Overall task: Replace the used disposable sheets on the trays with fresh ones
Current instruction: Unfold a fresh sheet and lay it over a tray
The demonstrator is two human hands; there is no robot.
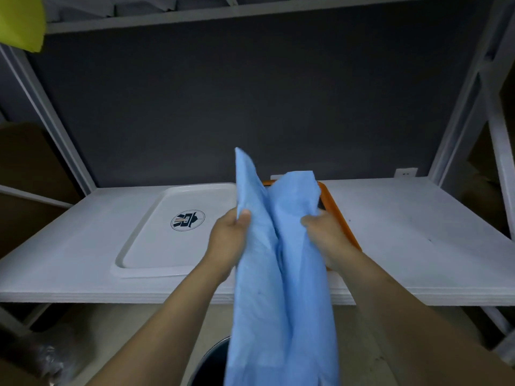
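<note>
Head view: the left hand [228, 235] has its grip pinched on a fold of the blue sheet [281, 274], thumb on top. The right hand [326, 232] bunches it, fingers seemingly buried in cloth. Both forearms reach forward. The sheet hangs over the orange tray [337, 215], beside the white tray [145, 246] on the shelf [404, 232].

- We think it is a storage room: a grey metal rack [195, 19] with a white shelf board [418, 232].
- We see brown cardboard boxes [30, 157] beside it.
</note>
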